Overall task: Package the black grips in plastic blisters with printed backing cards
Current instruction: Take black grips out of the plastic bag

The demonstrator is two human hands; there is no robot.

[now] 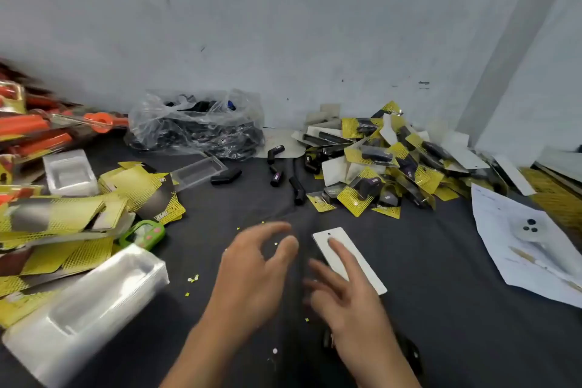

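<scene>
Head view: my right hand (345,296) rests flat with straight fingers on a white card (365,268); my left hand (255,264) hovers spread, holding nothing. Loose black grips (226,176) lie beyond, near the bag (195,126). I'd pin the card steady while fetching one

The bag of grips (195,129) lies left of centre in the frame, against the wall (283,25). Loose grips (277,178) lie on the surface (441,309) between the bag and the heap of finished packs (378,167) at centre right. Backing cards (138,189) and stacked blisters (85,309) occupy the left edge. A single card (363,268) lies at centre.
</scene>
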